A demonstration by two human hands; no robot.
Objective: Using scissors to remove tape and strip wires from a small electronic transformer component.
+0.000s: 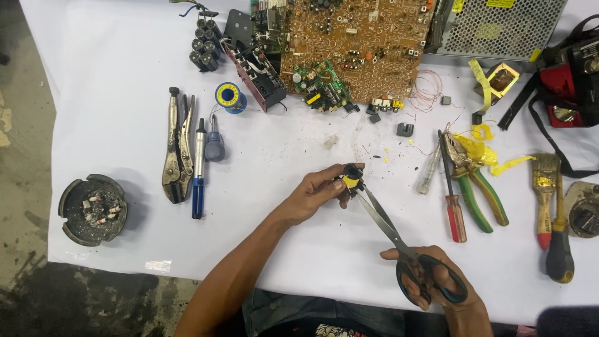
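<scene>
Yellow-taped transformer (351,179), scissors (399,240), white table (112,75), grimy floor (25,125)

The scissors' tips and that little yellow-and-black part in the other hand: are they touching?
Touching. In the head view, the tips of the scissors meet the small yellow-and-black part pinched in the left hand, with no gap between them. The right hand holds the handles.

A white-covered table (112,81) stands on a stained dark floor (25,187).

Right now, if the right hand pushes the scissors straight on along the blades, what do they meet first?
The right hand aims the scissors up-left at the small yellow-taped component in the left hand. The tips already seem to touch it, though depth is unclear.
</scene>
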